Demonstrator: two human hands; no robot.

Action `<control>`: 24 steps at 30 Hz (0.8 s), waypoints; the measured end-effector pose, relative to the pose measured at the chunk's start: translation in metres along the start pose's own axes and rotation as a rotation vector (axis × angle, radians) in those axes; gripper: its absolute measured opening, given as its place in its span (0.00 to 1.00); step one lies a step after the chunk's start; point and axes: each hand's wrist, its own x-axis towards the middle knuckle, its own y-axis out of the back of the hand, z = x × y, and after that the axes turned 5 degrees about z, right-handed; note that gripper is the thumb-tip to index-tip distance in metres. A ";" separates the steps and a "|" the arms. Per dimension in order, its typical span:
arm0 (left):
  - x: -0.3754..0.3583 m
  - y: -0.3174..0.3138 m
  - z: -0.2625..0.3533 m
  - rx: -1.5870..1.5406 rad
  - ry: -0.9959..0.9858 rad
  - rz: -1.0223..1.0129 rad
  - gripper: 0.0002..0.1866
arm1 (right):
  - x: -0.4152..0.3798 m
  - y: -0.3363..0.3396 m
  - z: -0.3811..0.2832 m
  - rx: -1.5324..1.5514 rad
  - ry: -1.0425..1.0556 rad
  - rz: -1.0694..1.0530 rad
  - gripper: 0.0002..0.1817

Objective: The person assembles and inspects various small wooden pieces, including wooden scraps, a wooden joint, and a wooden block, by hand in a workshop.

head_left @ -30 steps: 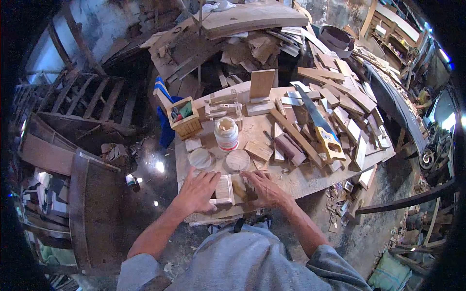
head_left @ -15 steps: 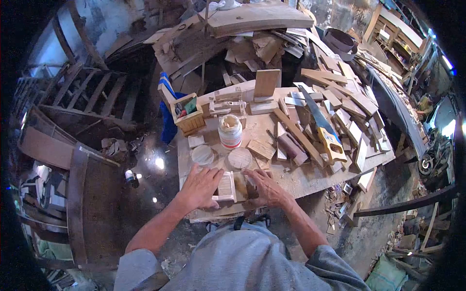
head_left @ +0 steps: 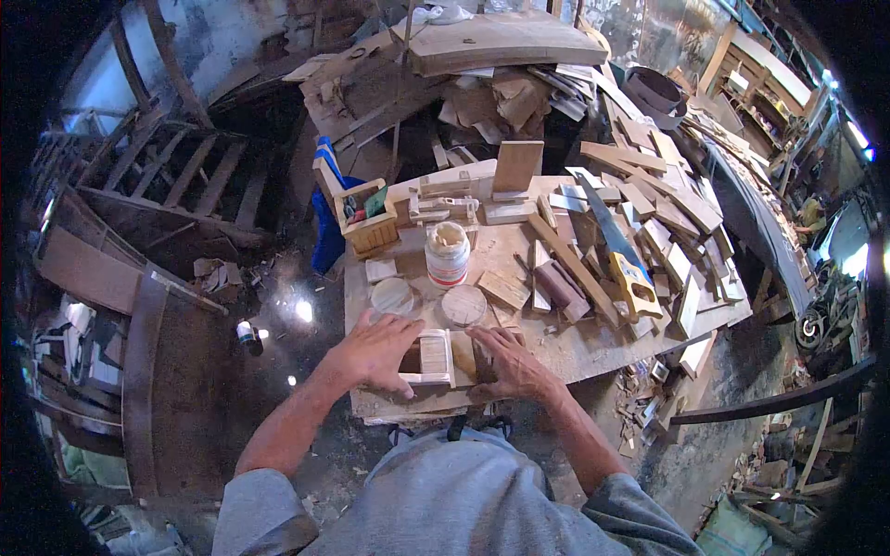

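Note:
A small pale wooden box with a slatted panel lies on the workbench close to its front edge. My left hand spans the box's left side, fingers at the far corner and thumb at the near one. To the right of it, my right hand rests on the bench with thumb and fingers spread apart, beside a flat brown strip of wood. Just beyond my fingers are two round wooden discs, a left disc and a right disc. An uncapped white jar with light brown contents stands behind them.
A handsaw with a yellow handle lies on heaped wood offcuts at right. A slatted wooden caddy stands at the bench's left edge. An upright board is at the back. Wood scraps litter the floor on the right.
My left hand has eased slightly left along the box, and more of its slatted panel shows. My right hand stays nearly in place. The whole view has shifted a little.

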 end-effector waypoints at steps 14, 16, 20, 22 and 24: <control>0.003 -0.013 -0.006 0.001 -0.056 0.042 0.62 | 0.003 -0.002 0.001 0.004 -0.038 -0.047 0.60; 0.004 -0.015 -0.008 -0.013 -0.064 0.051 0.62 | 0.003 -0.002 0.001 -0.001 -0.035 -0.050 0.60; 0.004 -0.016 -0.008 -0.029 -0.071 0.065 0.61 | 0.004 -0.001 0.001 -0.011 -0.048 -0.070 0.60; 0.001 -0.009 -0.004 -0.037 -0.060 0.049 0.61 | 0.004 -0.002 0.001 -0.027 -0.052 -0.077 0.60; 0.000 -0.008 -0.003 -0.037 -0.058 0.049 0.61 | 0.003 -0.003 0.001 -0.041 -0.044 -0.063 0.60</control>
